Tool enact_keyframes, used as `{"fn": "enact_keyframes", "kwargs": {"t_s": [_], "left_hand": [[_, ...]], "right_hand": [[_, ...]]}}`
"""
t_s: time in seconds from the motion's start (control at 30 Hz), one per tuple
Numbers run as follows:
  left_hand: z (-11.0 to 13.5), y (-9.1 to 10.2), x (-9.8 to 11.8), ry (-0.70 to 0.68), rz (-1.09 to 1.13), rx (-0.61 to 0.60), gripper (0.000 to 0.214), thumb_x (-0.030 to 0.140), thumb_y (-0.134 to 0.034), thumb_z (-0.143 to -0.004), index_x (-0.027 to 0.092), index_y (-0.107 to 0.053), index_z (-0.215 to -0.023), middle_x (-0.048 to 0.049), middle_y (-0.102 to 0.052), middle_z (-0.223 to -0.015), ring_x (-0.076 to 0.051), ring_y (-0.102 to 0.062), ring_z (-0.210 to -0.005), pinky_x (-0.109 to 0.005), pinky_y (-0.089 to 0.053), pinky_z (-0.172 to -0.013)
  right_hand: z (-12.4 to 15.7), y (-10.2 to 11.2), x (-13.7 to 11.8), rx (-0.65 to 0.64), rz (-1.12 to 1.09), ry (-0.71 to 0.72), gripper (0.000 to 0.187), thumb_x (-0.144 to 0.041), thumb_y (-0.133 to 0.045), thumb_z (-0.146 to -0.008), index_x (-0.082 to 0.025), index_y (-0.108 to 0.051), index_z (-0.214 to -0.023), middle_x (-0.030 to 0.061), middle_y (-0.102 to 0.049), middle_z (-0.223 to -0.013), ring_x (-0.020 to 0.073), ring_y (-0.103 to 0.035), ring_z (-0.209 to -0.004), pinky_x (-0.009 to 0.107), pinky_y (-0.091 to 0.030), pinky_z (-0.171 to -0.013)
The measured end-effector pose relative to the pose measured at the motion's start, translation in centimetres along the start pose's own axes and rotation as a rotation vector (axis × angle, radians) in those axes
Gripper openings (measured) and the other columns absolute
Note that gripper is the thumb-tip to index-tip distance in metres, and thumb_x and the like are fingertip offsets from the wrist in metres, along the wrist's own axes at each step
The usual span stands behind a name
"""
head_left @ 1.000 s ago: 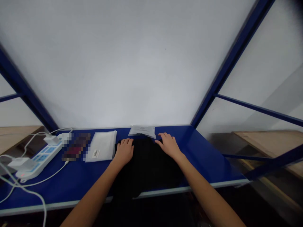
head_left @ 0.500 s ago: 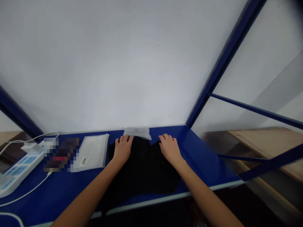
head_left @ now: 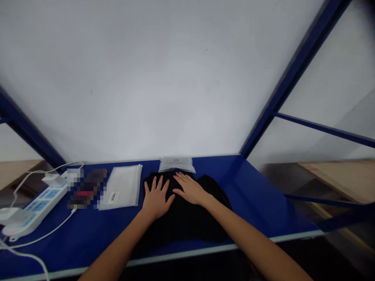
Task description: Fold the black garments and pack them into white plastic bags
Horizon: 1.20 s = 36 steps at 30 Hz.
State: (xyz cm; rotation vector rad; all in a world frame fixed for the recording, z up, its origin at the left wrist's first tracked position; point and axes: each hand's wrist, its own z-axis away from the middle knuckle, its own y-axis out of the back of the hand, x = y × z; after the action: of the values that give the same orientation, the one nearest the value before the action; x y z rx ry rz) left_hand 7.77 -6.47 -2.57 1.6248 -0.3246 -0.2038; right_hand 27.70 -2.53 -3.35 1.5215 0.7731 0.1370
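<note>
A black garment (head_left: pixel 187 220) lies spread on the blue shelf board (head_left: pixel 258 199); its exact kind cannot be made out. My left hand (head_left: pixel 156 199) rests flat on its left part, fingers spread. On the upper middle of the cloth lies my right hand (head_left: pixel 189 188), palm down with its fingers stretched toward the left. Neither hand grips the fabric. Just behind the garment, against the wall, is a clear plastic bag (head_left: pixel 177 164) with a small round mark on it. A whitish zip bag (head_left: pixel 124 185) with a barcode label lies left of the cloth.
On the left, a white power strip (head_left: pixel 43 207) with blue sockets carries plugged-in chargers and white cables (head_left: pixel 55 232). Beside it a phone-like object (head_left: pixel 88 189) is blurred out. Blue frame posts (head_left: pixel 258 125) rise at both sides, before a white wall (head_left: pixel 175 78).
My right hand has moved left from the garment's upper right to its middle. My left hand has flattened and spread its fingers. The view has shifted slightly left.
</note>
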Motion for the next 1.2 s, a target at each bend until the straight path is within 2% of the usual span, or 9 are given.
{"fn": "enact_keyframes", "kwargs": {"t_s": [0.23,0.33,0.47,0.6,0.7,0.83,0.97,1.07,1.2], "left_hand": [[-2.3,0.2,-0.7,-0.01,0.033,-0.045,0.072,0.064,-0.033,-0.094,0.022,-0.034,-0.153,-0.0138,-0.028,-0.161,-0.041,-0.017,-0.149,-0.073,-0.01,-0.112],[-3.4,0.1,-1.2,-0.018,0.042,-0.045,0.073,0.066,-0.032,-0.094,0.022,-0.035,-0.153,-0.0147,-0.03,-0.16,-0.041,-0.016,-0.149,-0.073,-0.009,-0.113],[-4.4,0.0,-1.8,-0.039,0.064,-0.053,0.073,0.067,-0.033,-0.094,0.025,-0.034,-0.153,-0.0132,-0.028,-0.161,-0.04,-0.015,-0.15,-0.072,-0.009,-0.113],[-4.5,0.2,-2.2,-0.057,0.096,-0.055,0.074,0.067,-0.034,-0.093,0.023,-0.034,-0.153,-0.0141,-0.026,-0.162,-0.04,-0.015,-0.15,-0.072,-0.008,-0.114],[-4.4,0.4,-2.3,-0.071,0.125,-0.057,0.076,0.068,-0.035,-0.093,0.021,-0.035,-0.152,-0.015,-0.029,-0.161,-0.041,-0.016,-0.15,-0.072,-0.009,-0.114],[-4.3,0.5,-2.6,-0.086,0.167,-0.027,0.066,0.054,-0.04,-0.096,0.02,-0.036,-0.152,-0.0147,-0.031,-0.16,-0.04,-0.019,-0.149,-0.071,-0.012,-0.115],[-4.6,-0.1,-3.1,-0.088,0.211,0.012,0.049,0.023,-0.034,-0.098,0.012,-0.045,-0.145,-0.0176,-0.038,-0.156,-0.034,-0.029,-0.147,-0.063,-0.018,-0.118],[-5.0,-0.6,-3.7,-0.08,0.238,0.048,0.048,0.013,-0.032,-0.095,0.01,-0.052,-0.138,-0.0185,-0.045,-0.151,-0.03,-0.035,-0.145,-0.057,-0.022,-0.119],[-5.2,0.2,-4.4,-0.049,0.319,0.139,0.048,0.01,-0.029,-0.095,0.01,-0.053,-0.137,-0.0165,-0.055,-0.143,-0.024,-0.048,-0.137,-0.048,-0.035,-0.116]], "right_hand": [[-1.7,1.1,1.8,0.179,0.23,0.13,0.039,-0.03,-0.045,-0.1,-0.016,-0.058,-0.134,0.0142,-0.057,-0.141,0.0245,-0.051,-0.131,0.041,-0.041,-0.11],[-3.5,2.1,1.9,0.27,0.343,0.096,0.037,-0.018,-0.046,-0.098,-0.015,-0.059,-0.132,0.0167,-0.059,-0.134,0.0287,-0.052,-0.126,0.046,-0.041,-0.106],[-6.6,2.9,2.7,0.264,0.424,0.013,0.048,-0.012,-0.06,-0.088,-0.015,-0.054,-0.136,0.0184,-0.056,-0.138,0.0331,-0.049,-0.126,0.05,-0.035,-0.107],[-8.2,3.9,3.3,0.251,0.408,-0.002,0.033,-0.008,-0.053,-0.09,-0.017,-0.064,-0.12,0.0116,-0.068,-0.113,0.0257,-0.06,-0.106,0.045,-0.038,-0.104],[-6.9,5.3,2.3,0.31,0.393,-0.029,0.035,-0.008,-0.048,-0.091,-0.018,-0.064,-0.12,0.011,-0.066,-0.113,0.026,-0.057,-0.107,0.041,-0.042,-0.099],[-2.0,6.3,-0.6,0.4,0.335,-0.048,0.038,-0.006,-0.05,-0.087,-0.019,-0.063,-0.121,0.0122,-0.061,-0.113,0.0283,-0.053,-0.106,0.041,-0.044,-0.095],[3.3,4.1,-2.5,0.266,0.285,-0.026,0.036,-0.002,-0.051,-0.082,-0.02,-0.065,-0.109,0.0104,-0.061,-0.108,0.0271,-0.054,-0.099,0.04,-0.048,-0.09],[5.5,2.8,-2.8,0.199,0.225,-0.032,0.036,-0.001,-0.053,-0.079,-0.019,-0.064,-0.109,0.0098,-0.06,-0.108,0.0264,-0.055,-0.1,0.04,-0.048,-0.088],[5.8,4.7,-3.0,0.118,0.127,-0.019,0.029,-0.016,-0.064,-0.083,-0.02,-0.064,-0.112,0.0091,-0.06,-0.111,0.0262,-0.055,-0.106,0.041,-0.046,-0.094]]}}
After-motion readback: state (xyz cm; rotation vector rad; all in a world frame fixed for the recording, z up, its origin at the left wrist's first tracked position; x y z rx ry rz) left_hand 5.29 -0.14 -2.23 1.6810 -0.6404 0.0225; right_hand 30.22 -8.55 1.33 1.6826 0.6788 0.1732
